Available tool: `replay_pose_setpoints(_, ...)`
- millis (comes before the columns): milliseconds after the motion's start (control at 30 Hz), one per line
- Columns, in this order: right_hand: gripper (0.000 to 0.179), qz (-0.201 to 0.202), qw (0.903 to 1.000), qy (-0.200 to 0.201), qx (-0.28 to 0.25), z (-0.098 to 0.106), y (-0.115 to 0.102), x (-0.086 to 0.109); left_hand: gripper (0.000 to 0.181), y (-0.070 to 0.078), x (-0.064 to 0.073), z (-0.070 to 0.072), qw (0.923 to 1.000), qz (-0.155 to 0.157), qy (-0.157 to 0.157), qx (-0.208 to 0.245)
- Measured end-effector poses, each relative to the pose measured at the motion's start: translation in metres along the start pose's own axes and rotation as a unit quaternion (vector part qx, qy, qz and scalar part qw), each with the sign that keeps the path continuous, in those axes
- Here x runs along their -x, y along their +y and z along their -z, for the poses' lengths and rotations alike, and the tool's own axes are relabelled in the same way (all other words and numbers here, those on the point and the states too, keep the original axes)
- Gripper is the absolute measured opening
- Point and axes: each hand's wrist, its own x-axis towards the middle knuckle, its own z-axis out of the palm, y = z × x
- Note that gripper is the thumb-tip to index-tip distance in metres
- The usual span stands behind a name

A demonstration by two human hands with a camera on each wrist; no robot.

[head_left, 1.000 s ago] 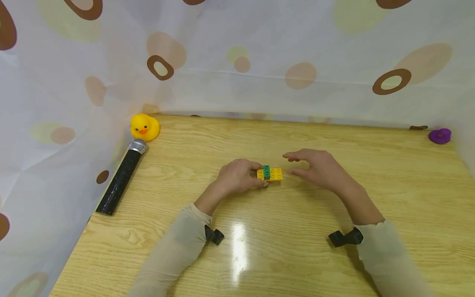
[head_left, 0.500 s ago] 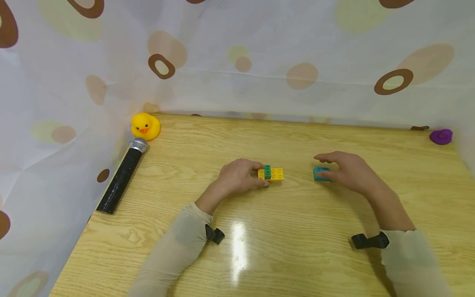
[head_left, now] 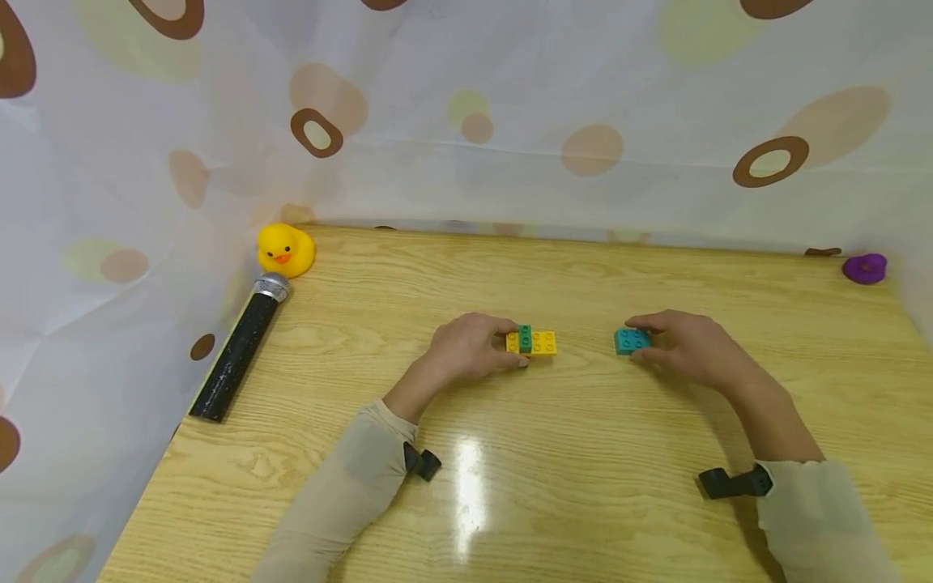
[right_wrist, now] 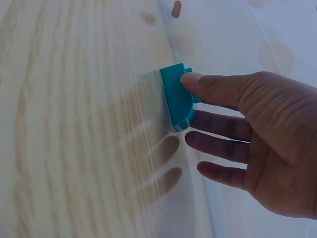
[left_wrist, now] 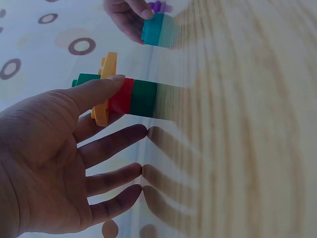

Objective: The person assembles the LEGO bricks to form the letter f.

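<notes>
In the head view my left hand pinches a small stack of toy building bricks between thumb and index finger. From the left wrist side, the stack shows a dark green brick on the table, a red brick on it, then a yellow plate crossing wider, and a narrow green brick on top. My other left fingers reach down to the table surface. To the right, my right hand pinches a teal building brick; one end of it curves in underneath, seen in the right wrist view.
The wooden table has a patterned cloth rising behind and at the sides. A yellow rubber duck and a black microphone lie at the left. A purple duck sits in the far right corner.
My right hand has moved right, away from the stack, uncovering the teal brick, and its thumb and finger have closed on it. The left hand keeps its place on the stack.
</notes>
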Motion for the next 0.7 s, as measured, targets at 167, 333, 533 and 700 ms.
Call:
replay_pose_setpoints(167,0.049,-0.008,0.9999,-0.004,-0.011,-0.0026,0.0016,0.0002,0.059,0.0021,0.0006,-0.0011,0.9999,-0.003,-0.005,-0.01)
replay_pose_setpoints(333,0.05,-0.007,0.9999,-0.002,-0.01,-0.0041,0.0015,-0.0003,0.059,0.0036,0.0017,-0.0006,0.9999,-0.001,-0.004,-0.012)
replay_pose_setpoints(533,0.05,0.004,1.0,0.005,-0.001,-0.0043,0.0002,-0.0006,0.059,0.004,0.0025,0.0002,0.9999,0.0,0.006,-0.013)
replay_pose_setpoints(700,0.05,0.007,0.9999,0.008,0.004,-0.0061,0.0005,-0.0006,0.063,0.0049,0.0023,0.0,0.9998,-0.004,0.006,-0.02)
